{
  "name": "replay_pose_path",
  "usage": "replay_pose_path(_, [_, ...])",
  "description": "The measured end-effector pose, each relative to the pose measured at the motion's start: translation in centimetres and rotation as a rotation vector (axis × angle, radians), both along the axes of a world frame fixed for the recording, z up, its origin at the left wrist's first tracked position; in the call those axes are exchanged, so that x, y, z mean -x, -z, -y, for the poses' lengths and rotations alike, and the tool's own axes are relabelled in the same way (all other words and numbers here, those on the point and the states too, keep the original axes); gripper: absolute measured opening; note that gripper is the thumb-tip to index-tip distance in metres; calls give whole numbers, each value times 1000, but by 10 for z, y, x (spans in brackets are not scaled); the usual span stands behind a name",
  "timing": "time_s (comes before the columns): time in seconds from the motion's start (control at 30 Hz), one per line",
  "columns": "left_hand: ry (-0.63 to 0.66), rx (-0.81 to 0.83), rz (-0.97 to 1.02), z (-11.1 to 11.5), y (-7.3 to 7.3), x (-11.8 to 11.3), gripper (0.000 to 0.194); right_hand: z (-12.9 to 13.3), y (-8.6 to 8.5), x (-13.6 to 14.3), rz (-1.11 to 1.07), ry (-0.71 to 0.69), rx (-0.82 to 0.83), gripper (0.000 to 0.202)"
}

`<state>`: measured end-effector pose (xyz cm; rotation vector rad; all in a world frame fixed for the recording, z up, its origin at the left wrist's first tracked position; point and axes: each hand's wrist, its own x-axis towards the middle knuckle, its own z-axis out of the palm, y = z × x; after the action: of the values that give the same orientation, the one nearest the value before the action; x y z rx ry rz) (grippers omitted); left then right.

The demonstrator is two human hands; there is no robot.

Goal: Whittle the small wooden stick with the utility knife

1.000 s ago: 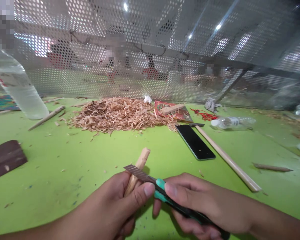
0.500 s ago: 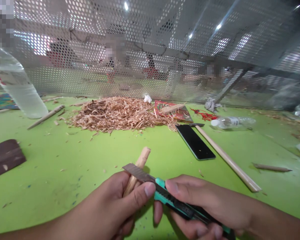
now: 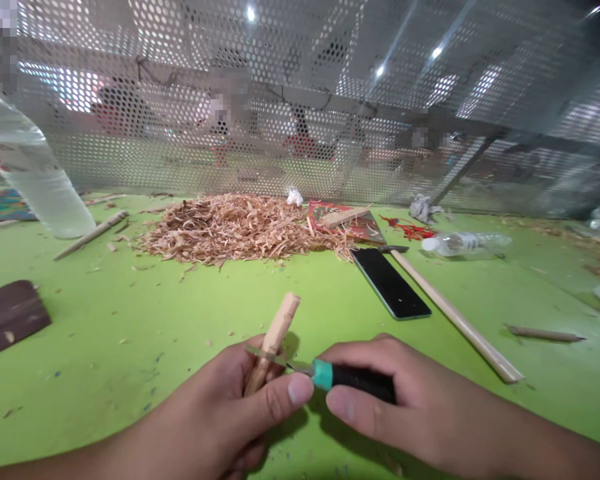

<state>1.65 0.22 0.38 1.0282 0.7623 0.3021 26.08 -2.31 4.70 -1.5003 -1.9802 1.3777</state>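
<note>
A short, pale piece of wood (image 3: 281, 322) stands up at a slant from the fist of my left hand (image 3: 230, 403), which is closed round its lower end. In my right hand (image 3: 405, 393) is a utility knife (image 3: 323, 375) with a black and green handle, gripped with the fingers wrapped round it. Its blade lies across the wood just above my left fingers, turned nearly edge-on to the view. My left thumb tip rests near the base of the blade.
A heap of wood shavings (image 3: 230, 230) lies at the back. Right of centre are a phone (image 3: 393, 283), a long-handled tool (image 3: 455, 313), a pencil (image 3: 545, 333) and a fallen bottle (image 3: 465, 244). At left stand a water bottle (image 3: 40, 173) and a brown sheet (image 3: 13, 317).
My right hand has rolled the knife, so its blade shows edge-on instead of broad side, and the handle lies more level. My left hand and the wood have barely moved.
</note>
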Motion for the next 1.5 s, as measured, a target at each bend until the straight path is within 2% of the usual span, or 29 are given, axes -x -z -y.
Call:
replay_pose_path(0.17, [3, 34, 60, 0, 0, -1, 47, 2, 10, -4, 2, -5, -24, 39])
replay_pose_path(0.47, [-9, 49, 80, 1, 1, -2, 52, 0, 9, 0, 41, -88, 22, 38])
replay_pose_path(0.7, [-15, 33, 38, -1, -4, -4, 55, -1, 15, 0, -9, -65, 43, 32])
replay_pose_path(1.0, [-7, 50, 41, 0, 0, -3, 58, -1, 16, -1, -11, -67, 20, 35])
replay_pose_path(1.5, [-17, 52, 66, -1, 2, -2, 50, -1, 15, -2, 7, -61, 6, 36])
